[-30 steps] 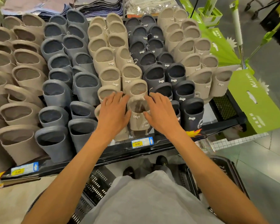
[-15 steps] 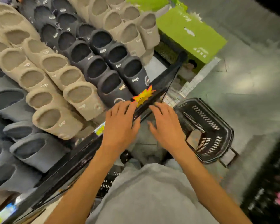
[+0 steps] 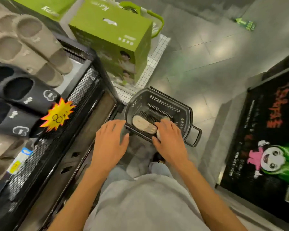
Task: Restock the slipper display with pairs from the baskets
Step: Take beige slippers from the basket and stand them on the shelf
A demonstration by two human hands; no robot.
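**Restock run: reaching low**

Grey tiled floor (image 3: 207, 55) flanks the display rack (image 3: 83, 100) of beige and black slippers (image 3: 32, 47). At its corner, likely parked for easy reach, the black basket (image 3: 187, 110) holds one beige slipper (image 3: 143, 125), a second half hidden under the right hand (image 3: 171, 142). Both hands are spread, gripping nothing; the left hand (image 3: 111, 140) hovers at the rim.

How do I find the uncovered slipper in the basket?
Find the black basket on the grey floor, right of the slipper rack. Inside lies a beige slipper, just left of the right hand. Unlike the second slipper, it isn't hidden by the hand.
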